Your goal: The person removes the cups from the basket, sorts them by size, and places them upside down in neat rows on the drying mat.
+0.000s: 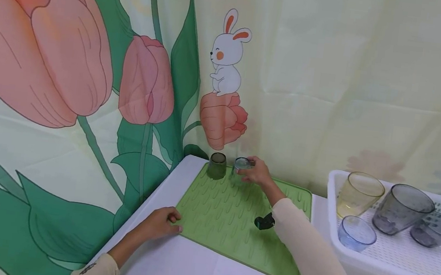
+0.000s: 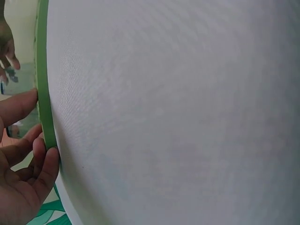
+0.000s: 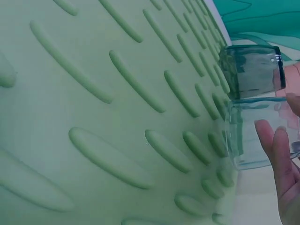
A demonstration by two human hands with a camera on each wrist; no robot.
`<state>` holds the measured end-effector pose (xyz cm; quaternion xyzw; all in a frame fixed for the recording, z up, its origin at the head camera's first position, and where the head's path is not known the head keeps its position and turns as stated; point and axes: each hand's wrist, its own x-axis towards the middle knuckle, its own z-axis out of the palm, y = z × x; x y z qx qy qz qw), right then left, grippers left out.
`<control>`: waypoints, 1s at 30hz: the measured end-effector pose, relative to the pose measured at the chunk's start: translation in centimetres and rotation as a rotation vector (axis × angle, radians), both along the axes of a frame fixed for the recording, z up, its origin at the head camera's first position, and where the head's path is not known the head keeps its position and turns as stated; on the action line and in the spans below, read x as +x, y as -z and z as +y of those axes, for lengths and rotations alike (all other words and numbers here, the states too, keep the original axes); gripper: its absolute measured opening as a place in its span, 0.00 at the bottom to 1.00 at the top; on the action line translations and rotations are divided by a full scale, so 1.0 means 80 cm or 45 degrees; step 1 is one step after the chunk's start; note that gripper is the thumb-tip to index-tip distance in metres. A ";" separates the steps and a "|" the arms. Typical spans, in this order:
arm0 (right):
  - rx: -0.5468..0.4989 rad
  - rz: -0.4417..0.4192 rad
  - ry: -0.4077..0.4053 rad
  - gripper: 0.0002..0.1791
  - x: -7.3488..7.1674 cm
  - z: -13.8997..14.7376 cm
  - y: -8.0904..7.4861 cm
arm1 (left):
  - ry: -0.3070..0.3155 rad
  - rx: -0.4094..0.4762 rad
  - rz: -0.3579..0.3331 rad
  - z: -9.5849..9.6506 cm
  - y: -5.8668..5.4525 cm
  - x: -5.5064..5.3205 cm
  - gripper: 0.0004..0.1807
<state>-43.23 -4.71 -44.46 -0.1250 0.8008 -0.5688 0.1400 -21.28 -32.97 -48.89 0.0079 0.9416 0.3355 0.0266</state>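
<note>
At the far edge of the green ridged drying mat (image 1: 231,221), my right hand (image 1: 256,171) grips a clear bluish glass (image 1: 240,164) between thumb and fingers. In the right wrist view this glass (image 3: 248,133) has its end right at the mat's ridges, with the fingers (image 3: 280,154) along its side. Close by on its left, a dark grey-green glass (image 1: 217,166) stands on the mat. My left hand (image 1: 160,225) is at the mat's near left corner. The left wrist view shows its thumb and curled fingertips holding the mat's edge (image 2: 43,112).
On the right stands a white perforated basket (image 1: 410,271). It holds a yellow glass (image 1: 359,196), a tall grey glass (image 1: 403,210), a short grey glass (image 1: 436,229) and a small blue glass (image 1: 357,234). A printed curtain (image 1: 313,84) hangs behind the white table (image 1: 204,268).
</note>
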 end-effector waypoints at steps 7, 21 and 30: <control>0.029 -0.032 -0.001 0.42 -0.003 0.000 -0.001 | -0.006 0.014 -0.006 0.002 -0.004 -0.001 0.14; 0.092 -0.029 -0.020 0.44 -0.007 -0.001 0.001 | -0.013 0.007 -0.004 0.001 -0.002 -0.001 0.14; 0.118 -0.041 -0.049 0.45 -0.012 0.002 0.003 | -0.020 0.018 -0.025 0.002 -0.005 0.000 0.15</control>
